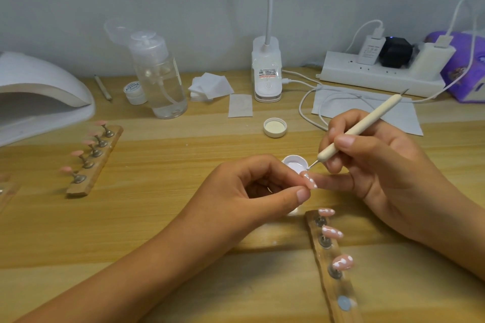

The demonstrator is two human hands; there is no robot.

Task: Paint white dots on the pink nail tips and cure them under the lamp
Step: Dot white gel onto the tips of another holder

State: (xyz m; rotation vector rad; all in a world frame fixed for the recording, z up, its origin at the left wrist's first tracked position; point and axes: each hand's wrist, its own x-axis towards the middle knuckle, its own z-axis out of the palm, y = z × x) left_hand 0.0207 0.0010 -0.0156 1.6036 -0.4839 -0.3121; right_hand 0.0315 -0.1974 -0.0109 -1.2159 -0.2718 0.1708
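Head view: wood-grain bench [183, 152]. The left hand [262, 186], fingers curled, pinches a glossy pink nail tip [309, 181] bearing white dots, above the bench middle. The right hand [380, 165] grips a slim cream dotting tool [359, 128] pen-fashion; whether its metal point touches the tip's far end cannot be told. A small round white pot [295, 162] sits just behind the tip. A rough wooden strip [332, 288] near the front right edge carries three dotted tips [332, 232] on metal pegs. A second strip [78, 190] toward the left edge carries five plain tips [78, 153]. A domed white lamp [39, 86] stands at the left edge.
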